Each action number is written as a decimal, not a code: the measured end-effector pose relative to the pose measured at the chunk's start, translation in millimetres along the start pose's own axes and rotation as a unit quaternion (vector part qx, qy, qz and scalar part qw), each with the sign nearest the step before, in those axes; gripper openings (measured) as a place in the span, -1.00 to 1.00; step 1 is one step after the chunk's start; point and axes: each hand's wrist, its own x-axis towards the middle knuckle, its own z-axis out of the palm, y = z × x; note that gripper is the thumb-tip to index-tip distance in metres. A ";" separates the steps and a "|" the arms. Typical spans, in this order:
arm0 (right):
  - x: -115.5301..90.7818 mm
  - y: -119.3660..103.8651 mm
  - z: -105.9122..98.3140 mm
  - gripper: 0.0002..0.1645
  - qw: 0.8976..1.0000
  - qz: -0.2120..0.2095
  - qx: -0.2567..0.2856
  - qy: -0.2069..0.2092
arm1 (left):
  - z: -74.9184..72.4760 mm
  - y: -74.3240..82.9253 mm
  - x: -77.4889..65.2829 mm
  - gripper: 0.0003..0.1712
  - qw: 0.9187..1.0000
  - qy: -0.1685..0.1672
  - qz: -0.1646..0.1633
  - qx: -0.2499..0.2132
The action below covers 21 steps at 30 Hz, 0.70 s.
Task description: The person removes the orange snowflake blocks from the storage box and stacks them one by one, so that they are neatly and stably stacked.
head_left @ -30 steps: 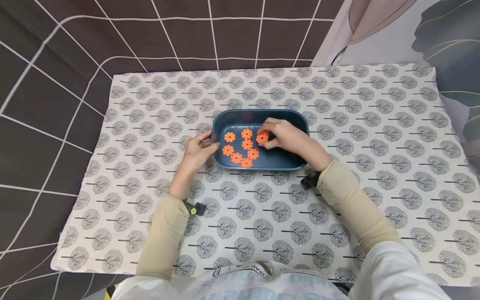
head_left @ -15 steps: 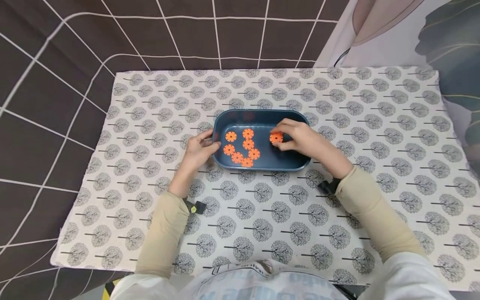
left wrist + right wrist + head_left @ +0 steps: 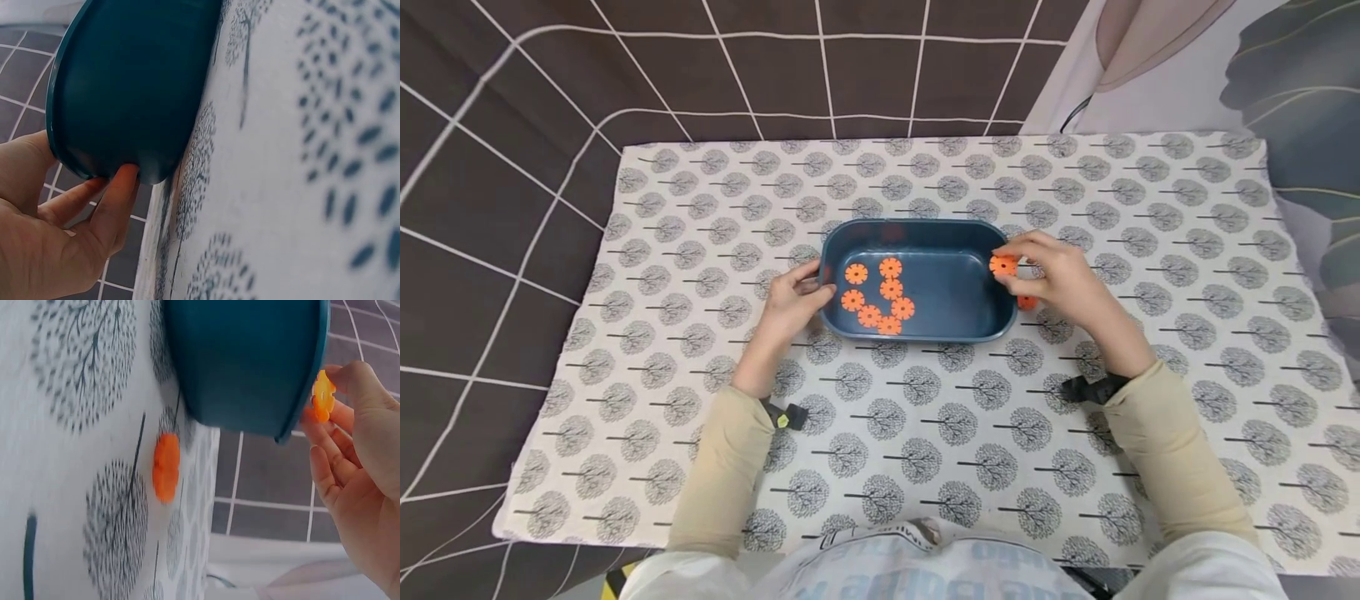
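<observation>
Person (image 3: 925, 571) at tree-print cloth (image 3: 917, 450), both hands busy. Left hand (image 3: 793, 302) pinching left end of dark blue tub (image 3: 951, 296), seven orange discs (image 3: 891, 288) inside. Right hand (image 3: 1063, 277) pinching another disc (image 3: 1002, 265) at tub's right rim; one more disc (image 3: 1027, 303) just outside, partly hidden by hand.

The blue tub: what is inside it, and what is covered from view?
Inside the blue tub, seven orange notched discs lie in the left half. Whatever is directly beneath them is covered and cannot be seen.
</observation>
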 end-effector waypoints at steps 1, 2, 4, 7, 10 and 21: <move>-1.6 1.2 -1.6 -0.63 1.000 0.002 0.000 0.006 | -0.3 -0.1 -0.1 -0.32 1.000 0.000 0.001 0.002; -3.1 2.6 -3.3 -0.63 1.000 0.004 -0.004 0.010 | -0.4 -0.1 -0.3 -0.32 1.000 -0.001 0.001 0.002; -5.9 5.3 -6.2 -0.62 1.000 0.003 -0.014 0.014 | -0.8 -0.5 -0.4 -0.32 1.000 -0.002 0.002 0.005; -10.4 9.2 -10.2 -0.60 0.999 0.005 -0.032 0.018 | -1.0 -0.8 -0.8 -0.32 1.000 -0.004 0.001 0.002; -14.9 11.9 -13.8 -0.58 0.999 0.012 -0.048 0.021 | -0.5 -0.6 -1.2 -0.32 1.000 -0.005 0.000 -0.006; -34.8 23.2 -14.9 -0.57 0.996 0.071 -0.059 -0.018 | 1.4 1.9 -1.8 -0.34 1.000 -0.014 0.003 -0.014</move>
